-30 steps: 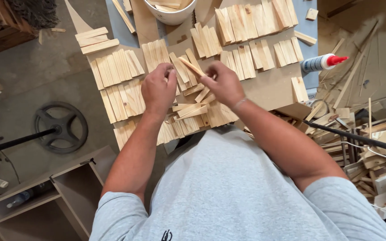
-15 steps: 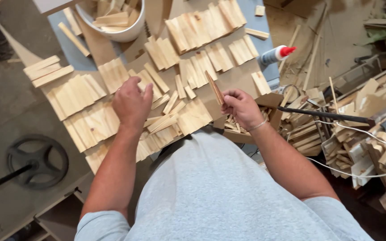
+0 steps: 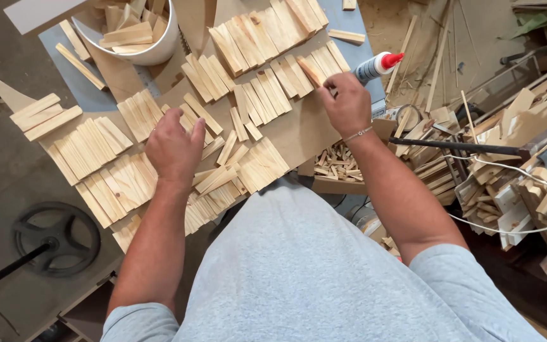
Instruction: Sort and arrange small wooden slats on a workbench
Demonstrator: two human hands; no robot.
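Right hand [image 3: 348, 101] at roughly 1 o'clock of the view, fingers pinched narrow on a short pale wooden slat [image 3: 312, 71], its far end lying against the row of slats [image 3: 299, 71] fanned there on the brown board [image 3: 299, 130]. Left hand [image 3: 173, 147] near centre, at about 10 o'clock from the body, fingers loosely spread and curled, holding nothing visible, hovering over loose slats [image 3: 223, 166] scattered on the board; contact with them cannot be told. Glue bottle [image 3: 376, 66] just beside the right hand at 1 o'clock: small, cylindrical, lying on its side, white body with a blue-grey label, red pointed cap facing right. White round bucket [image 3: 150, 44] at 11 o'clock, holding more wood pieces. Further fanned groups of slats [image 3: 96, 158] at 9 o'clock on the desk [image 3: 93, 95], its surface blue-grey where bare. Small open box of wood chips [image 3: 337, 166] at the board's right edge, below the right wrist. Heap of offcuts [image 3: 508, 164] at 3 o'clock. Dark handwheel [image 3: 57, 238] on the floor at 8 o'clock.
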